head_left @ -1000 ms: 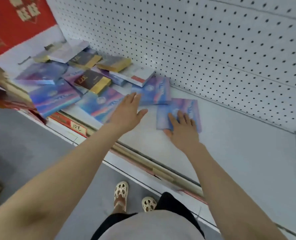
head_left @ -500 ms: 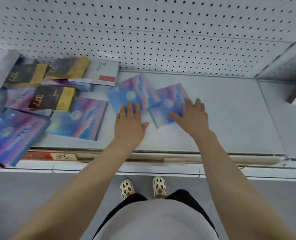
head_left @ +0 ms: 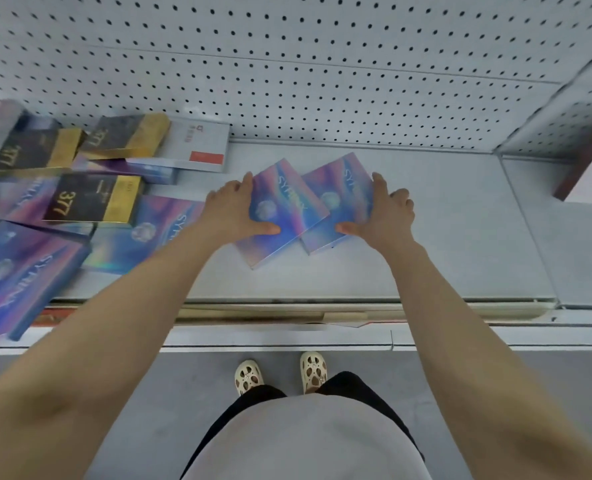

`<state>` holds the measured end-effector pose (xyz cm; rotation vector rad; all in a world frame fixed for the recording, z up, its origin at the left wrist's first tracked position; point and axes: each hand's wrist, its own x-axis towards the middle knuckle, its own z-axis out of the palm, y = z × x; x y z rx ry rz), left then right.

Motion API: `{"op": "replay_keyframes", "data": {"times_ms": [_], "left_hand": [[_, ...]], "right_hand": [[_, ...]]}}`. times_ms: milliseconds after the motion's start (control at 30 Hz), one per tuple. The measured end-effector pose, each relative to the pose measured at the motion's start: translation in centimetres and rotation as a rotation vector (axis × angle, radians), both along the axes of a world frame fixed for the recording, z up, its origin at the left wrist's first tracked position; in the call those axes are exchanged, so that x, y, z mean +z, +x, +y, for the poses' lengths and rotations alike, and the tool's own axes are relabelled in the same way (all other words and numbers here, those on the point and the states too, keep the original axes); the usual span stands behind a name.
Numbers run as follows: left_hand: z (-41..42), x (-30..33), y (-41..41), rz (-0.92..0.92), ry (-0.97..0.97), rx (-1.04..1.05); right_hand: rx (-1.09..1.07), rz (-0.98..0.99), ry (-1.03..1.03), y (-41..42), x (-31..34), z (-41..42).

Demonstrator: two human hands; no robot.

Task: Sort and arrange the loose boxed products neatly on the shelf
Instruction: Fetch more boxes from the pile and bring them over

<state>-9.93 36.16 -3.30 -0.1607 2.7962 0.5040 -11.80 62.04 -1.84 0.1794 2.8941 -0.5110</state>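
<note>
Boxes first: two iridescent ones, the left box (head_left: 280, 209) and the right box (head_left: 339, 199), now lie touching, tilted, mid-shelf (head_left: 443, 244). Half a second ago your palms lay flat on them; now your left hand (head_left: 232, 211) grips the left box's outer edge and your right hand (head_left: 384, 213) the right box's, thumbs on top, fingers curled round. You are likely squaring them together. The jumbled pile (head_left: 90, 199) toward the shelf's left end waits unsorted.
</note>
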Motion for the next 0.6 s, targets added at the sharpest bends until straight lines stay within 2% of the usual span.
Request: {"op": "replay_keyframes", "data": {"times_ms": [67,100,233,300,400,467,533,600], "left_hand": [[-0.4,0.3,-0.5,0.01,0.1,0.091],[-0.6,0.3,-0.6,0.021,0.136,0.137],[-0.4,0.4,-0.1,0.106,0.246,0.27],[0.0,0.0,0.7,0.172,0.317,0.365],[0.4,-0.9,1.9,0.204,0.423,0.45],[0.2,-1.5,2.7,0.219,0.507,0.502],[-0.2,-2.0,3.2,0.273,0.589,0.53],[-0.1,-1.9,3.5,0.332,0.658,0.515]], "right_hand": [[-0.064,0.058,-0.11,-0.3,1.0,0.1],[-0.125,0.098,-0.246,-0.3,1.5,0.1],[-0.502,0.153,-1.068,0.7,2.2,-0.5],[-0.585,0.077,-1.334,1.6,1.3,-1.2],[-0.535,-0.028,-1.385,3.5,-0.1,-3.0],[-0.577,-0.052,-1.421,4.2,-0.3,-3.8],[-0.627,0.007,-1.493,4.3,0.0,-3.8],[-0.663,0.141,-1.448,4.5,0.6,-3.0]]}}
